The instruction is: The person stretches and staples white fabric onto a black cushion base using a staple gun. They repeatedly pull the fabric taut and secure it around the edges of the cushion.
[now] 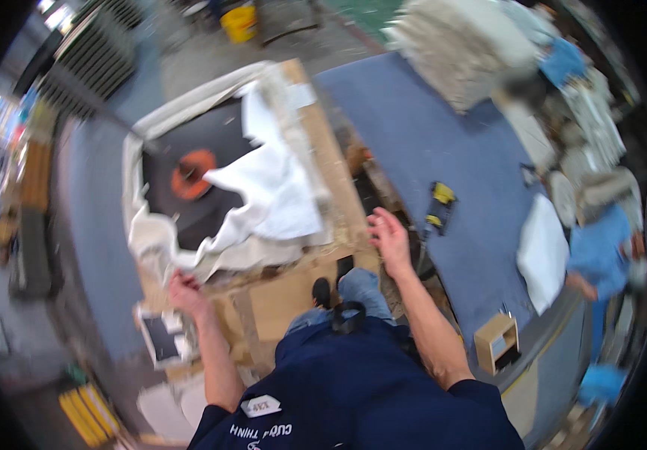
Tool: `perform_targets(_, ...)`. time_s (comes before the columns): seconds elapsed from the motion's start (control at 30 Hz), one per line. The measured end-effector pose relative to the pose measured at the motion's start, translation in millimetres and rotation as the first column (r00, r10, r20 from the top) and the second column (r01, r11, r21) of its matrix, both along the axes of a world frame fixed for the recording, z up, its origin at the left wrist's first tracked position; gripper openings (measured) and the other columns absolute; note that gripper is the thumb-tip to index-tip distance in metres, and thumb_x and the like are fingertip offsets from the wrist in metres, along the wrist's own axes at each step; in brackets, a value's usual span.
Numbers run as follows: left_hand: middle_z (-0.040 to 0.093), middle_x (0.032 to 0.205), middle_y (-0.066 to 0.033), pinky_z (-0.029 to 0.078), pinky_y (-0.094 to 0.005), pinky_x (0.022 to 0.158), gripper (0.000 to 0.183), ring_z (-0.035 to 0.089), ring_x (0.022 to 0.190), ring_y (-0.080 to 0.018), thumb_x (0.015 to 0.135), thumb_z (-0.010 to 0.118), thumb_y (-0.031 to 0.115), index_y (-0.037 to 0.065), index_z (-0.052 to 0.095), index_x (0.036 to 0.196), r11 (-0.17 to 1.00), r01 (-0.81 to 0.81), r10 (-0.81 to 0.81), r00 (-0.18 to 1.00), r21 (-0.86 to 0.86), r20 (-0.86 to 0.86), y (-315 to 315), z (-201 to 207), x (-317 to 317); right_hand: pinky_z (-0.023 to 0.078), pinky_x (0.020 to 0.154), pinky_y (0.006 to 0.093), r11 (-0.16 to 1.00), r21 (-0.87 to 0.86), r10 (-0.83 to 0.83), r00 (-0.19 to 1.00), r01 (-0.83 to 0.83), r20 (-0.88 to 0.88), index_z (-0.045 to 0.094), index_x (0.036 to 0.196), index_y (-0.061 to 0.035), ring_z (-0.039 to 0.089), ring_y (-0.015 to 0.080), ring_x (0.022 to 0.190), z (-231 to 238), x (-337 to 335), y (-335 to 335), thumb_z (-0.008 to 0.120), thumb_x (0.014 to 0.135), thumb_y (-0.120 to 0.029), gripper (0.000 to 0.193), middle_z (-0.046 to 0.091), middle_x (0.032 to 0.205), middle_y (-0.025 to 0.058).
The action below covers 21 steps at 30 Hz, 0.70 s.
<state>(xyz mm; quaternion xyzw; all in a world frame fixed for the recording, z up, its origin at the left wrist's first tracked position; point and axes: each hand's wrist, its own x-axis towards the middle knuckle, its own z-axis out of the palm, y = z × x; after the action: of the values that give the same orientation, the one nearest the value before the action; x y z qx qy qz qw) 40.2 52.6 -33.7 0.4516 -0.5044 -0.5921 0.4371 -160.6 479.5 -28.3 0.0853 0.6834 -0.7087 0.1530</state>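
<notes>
In front of me lies an upholstered piece with a dark base (222, 124) and cream fabric (160, 234) bunched around its rim. My left hand (190, 294) has its fingers closed at the fabric's near left corner. A loose white cloth (282, 191) spreads over the right part of the base. On the dark surface sits an orange round object (193, 174), its kind blurred. My right hand (391, 238) is raised off the piece's near right side, fingers apart and holding nothing. Nearest to it is a yellow-and-black hand tool (440, 206) on the blue-grey table.
The blue-grey table (383, 97) runs along my right, with a large pale cushion (462, 52) at its far end. A small wooden box (496, 343) and a white padded piece (543, 251) lie nearer. Beyond them is a person in blue (597, 251). A yellow bucket (239, 24) stands far off.
</notes>
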Motion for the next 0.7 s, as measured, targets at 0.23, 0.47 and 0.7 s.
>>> perform_targets(0.23,0.064,0.090,-0.0010,0.045,-0.0272,0.066,0.031,0.057,0.075,-0.0108,0.102,0.055,0.036,0.009,0.063,0.113,0.709,0.266,-0.240,0.962,0.654,-0.131,150,1,15,0.053,0.088,0.0341,0.920,-0.090,0.390,0.876,-0.380,0.284,0.040,0.155,-0.0048,0.062,0.0191,0.113,-8,0,-68,0.065,0.102,-0.040,0.069,0.059,0.139,0.0111)
perform_targets(0.47,0.066,0.112,-0.0114,0.052,-0.0363,0.078,0.034,0.063,0.088,-0.0214,0.102,0.056,0.032,0.006,0.058,0.125,0.596,0.339,-0.460,0.887,0.728,-0.037,206,4,-58,0.055,0.088,0.0366,0.900,0.076,0.412,0.896,-0.428,0.164,0.035,0.153,0.0063,0.066,0.0208,0.103,-45,-45,-96,0.073,0.094,-0.023,0.076,0.066,0.127,0.0139)
perform_targets(0.7,0.068,0.123,-0.0176,0.058,-0.0395,0.078,0.044,0.072,0.094,-0.0279,0.104,0.051,0.023,-0.003,0.050,0.140,0.650,0.483,-0.688,0.701,0.586,0.186,195,2,-85,0.058,0.086,0.0412,0.846,-0.190,0.526,0.720,-0.499,0.453,0.060,0.131,0.0048,0.070,0.0245,0.101,-41,-42,-85,0.071,0.095,-0.031,0.053,0.071,0.116,0.0131)
